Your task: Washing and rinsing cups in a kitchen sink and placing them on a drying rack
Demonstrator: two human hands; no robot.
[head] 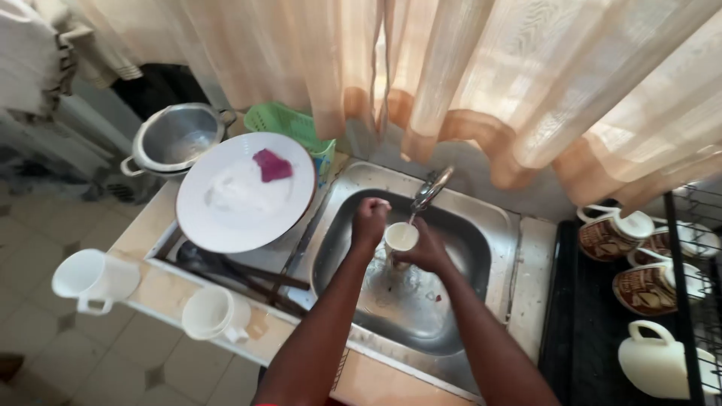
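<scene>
Over the steel sink [481, 225] my right hand [426, 252] grips a white cup [400, 237] held upright under the tap [432, 186]. A thin stream of water runs from the tap into the cup. My left hand [370, 222] is closed in a fist just left of the cup's rim, touching it or nearly so; whether it holds anything I cannot tell.
A large white plate [233, 214] with soap foam and a purple cloth [271, 165] lies left of the sink. Two white mugs [94, 280] [216, 313] lie at the counter's left edge. A steel pot [177, 137] and green basket [289, 124] stand behind. Brown and white mugs [647, 289] fill a black rack at right.
</scene>
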